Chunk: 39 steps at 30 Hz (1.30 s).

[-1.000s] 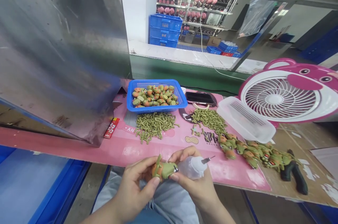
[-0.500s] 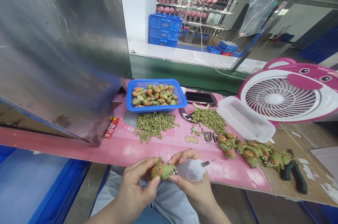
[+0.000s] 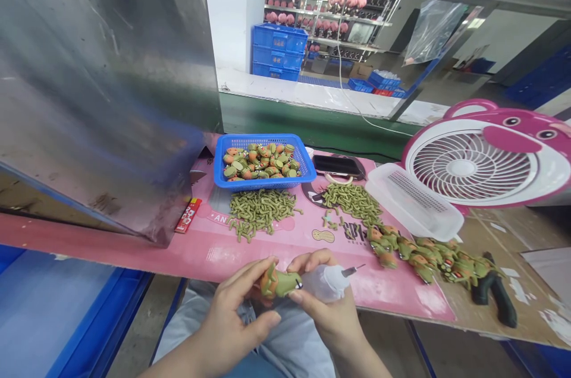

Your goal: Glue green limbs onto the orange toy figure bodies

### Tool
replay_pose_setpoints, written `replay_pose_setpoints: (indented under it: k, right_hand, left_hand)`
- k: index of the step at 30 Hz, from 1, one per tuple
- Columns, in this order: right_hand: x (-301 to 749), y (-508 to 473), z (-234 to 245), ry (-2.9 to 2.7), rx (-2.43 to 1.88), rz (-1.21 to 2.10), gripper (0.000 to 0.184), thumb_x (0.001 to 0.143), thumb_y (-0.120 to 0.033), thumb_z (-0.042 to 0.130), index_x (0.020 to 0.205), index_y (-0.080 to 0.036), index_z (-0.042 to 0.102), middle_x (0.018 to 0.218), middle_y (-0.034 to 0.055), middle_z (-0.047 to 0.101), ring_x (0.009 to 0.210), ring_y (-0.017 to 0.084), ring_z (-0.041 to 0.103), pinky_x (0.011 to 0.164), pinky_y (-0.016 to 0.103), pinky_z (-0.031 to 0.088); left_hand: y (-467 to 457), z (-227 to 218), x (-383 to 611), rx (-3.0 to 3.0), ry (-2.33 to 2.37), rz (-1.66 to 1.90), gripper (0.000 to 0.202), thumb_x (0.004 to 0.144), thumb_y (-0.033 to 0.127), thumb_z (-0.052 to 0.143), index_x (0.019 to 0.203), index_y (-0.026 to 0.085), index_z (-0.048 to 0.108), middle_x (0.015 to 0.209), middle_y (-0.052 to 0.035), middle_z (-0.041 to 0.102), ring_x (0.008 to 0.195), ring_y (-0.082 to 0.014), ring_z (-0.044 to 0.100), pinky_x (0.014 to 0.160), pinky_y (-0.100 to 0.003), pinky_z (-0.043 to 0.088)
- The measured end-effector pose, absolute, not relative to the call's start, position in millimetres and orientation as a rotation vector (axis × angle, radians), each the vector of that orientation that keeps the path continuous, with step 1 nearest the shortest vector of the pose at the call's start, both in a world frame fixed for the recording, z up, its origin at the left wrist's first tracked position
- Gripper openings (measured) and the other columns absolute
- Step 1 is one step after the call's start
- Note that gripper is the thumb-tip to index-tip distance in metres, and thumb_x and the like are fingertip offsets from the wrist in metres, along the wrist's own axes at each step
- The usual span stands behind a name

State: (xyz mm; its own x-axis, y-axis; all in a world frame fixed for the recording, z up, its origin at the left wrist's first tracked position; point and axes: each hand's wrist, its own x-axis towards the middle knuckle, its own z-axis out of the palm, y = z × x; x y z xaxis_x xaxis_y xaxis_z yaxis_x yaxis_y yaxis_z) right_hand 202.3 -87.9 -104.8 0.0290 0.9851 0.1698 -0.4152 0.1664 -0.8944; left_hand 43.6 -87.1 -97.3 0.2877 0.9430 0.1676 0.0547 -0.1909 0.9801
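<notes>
Above my lap, my left hand (image 3: 238, 309) has its fingers curled behind a small green-and-orange toy figure (image 3: 282, 284), its thumb lifted off. My right hand (image 3: 328, 312) grips a clear squeeze bottle (image 3: 322, 283) whose metal needle tip points to the right. The right thumb and fingertips also touch the toy's black-and-white end. On the pink mat ahead, a pile of small green curved pieces (image 3: 261, 211) lies before a blue basket (image 3: 218, 161) full of similar green-and-orange parts. A second pile of green pieces (image 3: 352, 199) is to its right.
Assembled green toys (image 3: 422, 259) lie in a row at right, beside black-handled pliers (image 3: 495, 298). Behind them are a translucent white tray (image 3: 414, 199) and a pink fan (image 3: 473, 158). A phone (image 3: 336, 165) is right of the basket; a red packet (image 3: 189, 215) and metal panel (image 3: 107, 93) stand left.
My left thumb has come off the toy and dropped lower. The toy has turned a little and shifted slightly up and right; the right hand still has the bottle.
</notes>
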Motion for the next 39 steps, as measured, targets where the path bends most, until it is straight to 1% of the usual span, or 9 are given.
replay_pose_setpoints:
  k: [5, 9, 13, 23, 28, 32, 36, 37, 39]
  right_hand:
    - [200.7, -88.1, -104.4, -0.973, -0.776, 1.253, 0.028, 0.064, -0.017, 0.074, 0.081, -0.024, 0.053, 0.08, -0.001, 0.063, 0.073, 0.012, 0.058, 0.064, 0.022, 0.048]
    - [199.5, -88.3, -104.9, -0.948, -0.784, 1.258, 0.029, 0.063, -0.017, 0.075, 0.08, -0.023, 0.053, 0.079, -0.0008, 0.062, 0.071, 0.013, 0.059, 0.063, 0.022, 0.049]
    - [200.1, -90.0, -106.6, -0.955, -0.78, 1.269, 0.029, 0.062, -0.016, 0.074, 0.081, -0.024, 0.054, 0.08, -0.0018, 0.063, 0.072, 0.012, 0.059, 0.064, 0.021, 0.048]
    - [199.8, -94.0, -96.0, -0.846, -0.889, 1.325, 0.03, 0.058, -0.02, 0.077, 0.076, -0.022, 0.052, 0.076, -0.0027, 0.062, 0.067, 0.011, 0.057, 0.062, 0.022, 0.046]
    - [202.5, -92.3, -101.9, -0.868, -0.87, 1.309, 0.029, 0.059, -0.018, 0.076, 0.076, -0.023, 0.053, 0.077, -0.0026, 0.063, 0.069, 0.012, 0.058, 0.063, 0.023, 0.046]
    - [204.4, -90.8, -103.0, -0.866, -0.859, 1.292, 0.03, 0.059, -0.019, 0.076, 0.077, -0.023, 0.052, 0.076, -0.002, 0.063, 0.068, 0.013, 0.057, 0.062, 0.024, 0.046]
    - [205.0, -90.2, -96.7, -0.798, -0.866, 1.301, 0.031, 0.057, -0.022, 0.077, 0.076, -0.023, 0.052, 0.075, -0.0026, 0.063, 0.065, 0.012, 0.056, 0.06, 0.023, 0.044]
    - [205.2, -90.2, -95.6, -0.781, -0.862, 1.319, 0.032, 0.057, -0.023, 0.078, 0.076, -0.023, 0.052, 0.075, -0.0028, 0.063, 0.064, 0.011, 0.055, 0.058, 0.022, 0.043]
    - [205.6, -90.2, -95.1, -0.753, -0.851, 1.378, 0.033, 0.056, -0.024, 0.078, 0.076, -0.022, 0.052, 0.074, -0.0027, 0.063, 0.061, 0.011, 0.054, 0.055, 0.021, 0.041]
  left_hand:
    - [-88.2, -101.2, 43.7, 1.532, 1.048, 1.11, 0.035, 0.074, 0.023, 0.062, 0.109, 0.024, 0.062, 0.104, -0.0096, 0.068, 0.089, -0.0214, 0.065, 0.069, -0.025, 0.056]
    - [-86.4, -95.1, 46.7, 1.617, 1.137, 1.162, 0.027, 0.071, 0.019, 0.061, 0.098, 0.019, 0.068, 0.092, -0.0093, 0.072, 0.082, -0.0184, 0.068, 0.067, -0.019, 0.055]
    - [-85.3, -89.6, 49.5, 1.633, 1.125, 1.185, 0.025, 0.07, 0.017, 0.061, 0.094, 0.019, 0.069, 0.087, -0.0071, 0.073, 0.077, -0.0159, 0.068, 0.067, -0.016, 0.054]
    - [-86.2, -89.2, 50.6, 1.607, 1.14, 1.087, 0.022, 0.072, 0.021, 0.058, 0.091, 0.017, 0.069, 0.085, -0.0072, 0.072, 0.077, -0.0187, 0.067, 0.066, -0.022, 0.055]
    - [-84.1, -89.0, 53.0, 1.525, 1.142, 1.02, 0.023, 0.073, 0.023, 0.058, 0.094, 0.019, 0.068, 0.09, -0.007, 0.07, 0.082, -0.0199, 0.065, 0.07, -0.024, 0.054]
    - [-83.2, -95.7, 52.2, 1.432, 1.061, 0.974, 0.028, 0.074, 0.033, 0.061, 0.099, 0.021, 0.066, 0.093, -0.0064, 0.068, 0.084, -0.0204, 0.063, 0.073, -0.026, 0.052]
    - [-83.2, -97.5, 48.6, 1.379, 0.949, 0.926, 0.063, 0.058, 0.053, 0.07, 0.112, 0.023, 0.06, 0.091, -0.0059, 0.067, 0.073, -0.0194, 0.061, 0.067, -0.027, 0.052]
    - [-82.3, -95.3, 48.1, 1.363, 0.933, 0.914, 0.063, 0.059, 0.056, 0.067, 0.112, 0.023, 0.06, 0.089, -0.0058, 0.068, 0.069, -0.0183, 0.06, 0.065, -0.026, 0.051]
    - [-78.6, -88.1, 48.1, 1.317, 0.934, 0.922, 0.049, 0.071, 0.056, 0.056, 0.105, 0.023, 0.065, 0.085, -0.0056, 0.069, 0.066, -0.017, 0.059, 0.063, -0.026, 0.051]
